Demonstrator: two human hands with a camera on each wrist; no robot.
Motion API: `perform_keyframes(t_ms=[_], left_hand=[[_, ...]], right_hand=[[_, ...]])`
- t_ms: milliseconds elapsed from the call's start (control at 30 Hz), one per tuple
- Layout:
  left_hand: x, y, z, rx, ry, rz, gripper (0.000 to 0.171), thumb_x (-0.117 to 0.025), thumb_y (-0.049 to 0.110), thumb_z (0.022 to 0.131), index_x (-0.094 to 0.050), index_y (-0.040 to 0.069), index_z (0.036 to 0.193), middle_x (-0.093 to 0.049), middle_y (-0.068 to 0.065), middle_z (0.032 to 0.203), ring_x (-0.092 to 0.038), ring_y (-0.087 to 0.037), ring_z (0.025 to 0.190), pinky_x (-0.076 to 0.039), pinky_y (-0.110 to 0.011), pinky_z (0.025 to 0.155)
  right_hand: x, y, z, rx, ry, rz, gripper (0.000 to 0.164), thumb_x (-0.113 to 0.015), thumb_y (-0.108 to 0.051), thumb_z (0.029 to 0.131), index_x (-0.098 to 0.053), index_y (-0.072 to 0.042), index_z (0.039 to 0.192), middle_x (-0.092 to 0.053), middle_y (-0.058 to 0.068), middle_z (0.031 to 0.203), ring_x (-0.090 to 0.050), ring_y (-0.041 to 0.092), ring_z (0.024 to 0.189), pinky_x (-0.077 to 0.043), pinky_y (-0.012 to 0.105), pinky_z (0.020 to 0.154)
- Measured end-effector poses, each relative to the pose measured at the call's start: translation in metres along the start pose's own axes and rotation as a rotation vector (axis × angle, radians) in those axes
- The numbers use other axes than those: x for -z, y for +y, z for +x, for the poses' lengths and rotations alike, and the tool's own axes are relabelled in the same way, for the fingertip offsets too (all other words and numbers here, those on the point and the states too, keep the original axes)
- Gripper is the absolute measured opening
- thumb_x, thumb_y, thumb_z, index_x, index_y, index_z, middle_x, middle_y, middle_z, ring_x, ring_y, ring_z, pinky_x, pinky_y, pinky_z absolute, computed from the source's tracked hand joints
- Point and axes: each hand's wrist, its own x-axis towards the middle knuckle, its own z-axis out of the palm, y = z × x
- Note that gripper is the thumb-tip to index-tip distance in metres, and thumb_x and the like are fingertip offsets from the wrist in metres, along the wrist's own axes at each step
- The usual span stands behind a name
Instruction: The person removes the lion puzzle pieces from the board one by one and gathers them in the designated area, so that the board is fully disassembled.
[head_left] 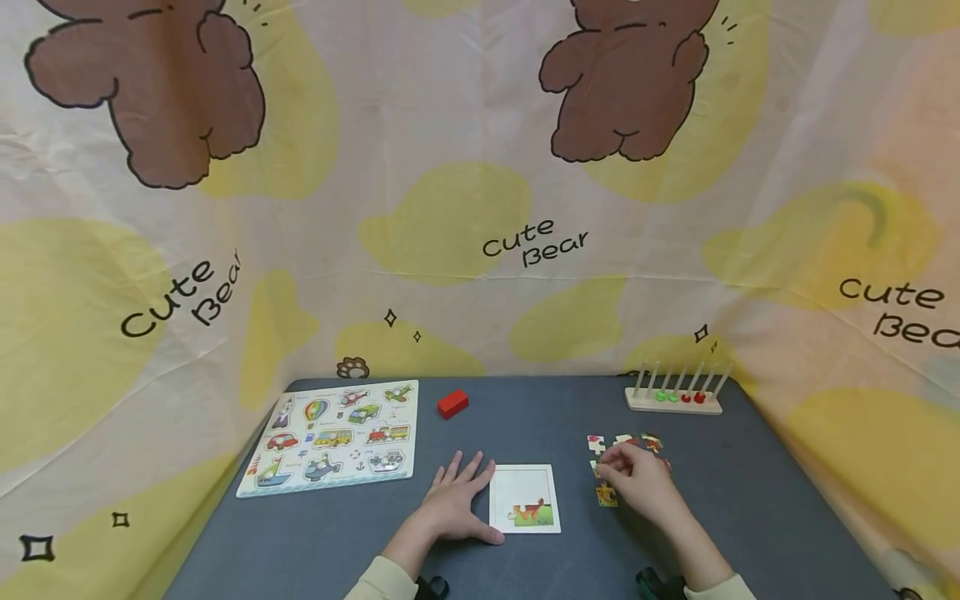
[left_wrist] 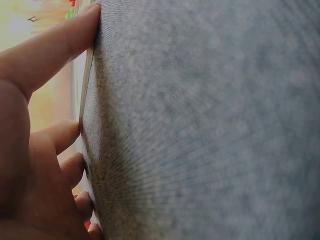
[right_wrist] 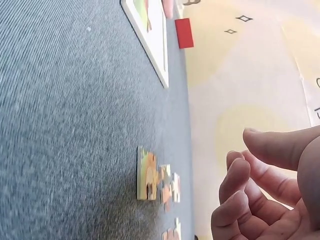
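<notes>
A white puzzle tray (head_left: pixel 517 483) lies flat at the front middle of the table, with a few joined jigsaw pieces (head_left: pixel 534 513) in its lower right corner. Along its left edge my left hand (head_left: pixel 453 504) rests with fingers spread; the left wrist view has the thumb and index fingertip against the tray's side (left_wrist: pixel 86 82). My right hand (head_left: pixel 639 482) hovers over several loose jigsaw pieces (head_left: pixel 607 497) to the tray's right, covering some in the head view. Its fingers bend loosely, and the right wrist view reveals nothing between thumb and fingers. One loose piece (right_wrist: pixel 147 175) bears an orange and green picture.
A vehicle puzzle board (head_left: pixel 247 487) lies at the left. Behind the tray sits a red block (head_left: pixel 453 404). At the back right stands a wooden peg rack (head_left: pixel 675 406) with green and red beads. A bear-print curtain (head_left: pixel 450 308) hangs behind the table.
</notes>
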Motion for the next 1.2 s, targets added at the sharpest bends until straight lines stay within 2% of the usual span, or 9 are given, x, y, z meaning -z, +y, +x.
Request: perform_keyframes(t_ms=[500,967,1200], left_hand=[[0.002,0.003,0.0,0.002,-0.003,0.002,0.11,-0.087,0.058,0.068,-0.036,0.023,0.158,-0.023,-0.005,0.169,-0.006,-0.039,0.157,-0.008,-0.064,0.123],[0.001,0.002,0.0,0.006,-0.002,0.006,0.11,-0.087,0.059,0.068,-0.036,0.023,0.158,-0.024,-0.005,0.168,-0.006,-0.039,0.157,-0.008,-0.064,0.123],[0.0,0.001,-0.002,0.006,0.001,0.011,0.109,-0.086,0.06,0.068,-0.037,0.023,0.158,-0.024,-0.006,0.168,-0.007,-0.04,0.156,-0.009,-0.065,0.123]], right_hand=[[-0.018,-0.017,-0.004,0.043,-0.018,0.068,0.009,-0.076,-0.014,0.09,-0.07,-0.01,0.095,-0.065,-0.001,0.078,-0.056,0.013,0.066,-0.047,0.025,0.055],[-0.05,-0.029,-0.007,0.104,-0.126,0.118,0.011,-0.077,-0.015,0.09,-0.069,-0.01,0.096,-0.065,-0.001,0.077,-0.059,0.013,0.063,-0.048,0.024,0.053],[-0.06,-0.036,-0.011,0.166,-0.199,0.138,0.012,-0.076,-0.018,0.091,-0.069,-0.01,0.095,-0.064,-0.002,0.078,-0.056,0.011,0.064,-0.047,0.023,0.054]])
